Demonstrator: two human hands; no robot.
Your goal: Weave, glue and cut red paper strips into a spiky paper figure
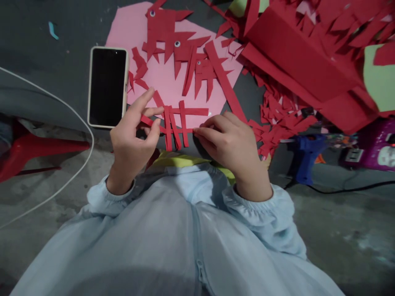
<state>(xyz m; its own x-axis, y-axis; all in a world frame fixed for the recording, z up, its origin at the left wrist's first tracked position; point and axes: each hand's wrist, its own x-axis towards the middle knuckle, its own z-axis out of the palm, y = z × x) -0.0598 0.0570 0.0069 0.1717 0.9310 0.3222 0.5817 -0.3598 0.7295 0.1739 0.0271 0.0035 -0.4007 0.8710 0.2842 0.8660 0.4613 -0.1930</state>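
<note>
Several narrow red paper strips (182, 123) form a small lattice near the table's front edge, with upright pieces crossing two longer horizontal ones. At its right end, my right hand (230, 139) is closed, thumb and fingertips pinching the tip of the lower horizontal strip. My left hand (132, 131) hovers around the left end with fingers spread and the index finger stretched out. Its fingertips are close to the lattice; whether they touch it is unclear. Behind the lattice, red paper animal shapes with googly eyes (202, 72) lie on a pink paper sheet (126, 24).
A phone (108, 86) lies left of the sheet, and a white cable (74, 109) curves past it. Red scraps (277, 115) and a folded red sheet (302, 61) are piled right. Beyond are a blue glue gun (304, 158) and a purple power strip (373, 148).
</note>
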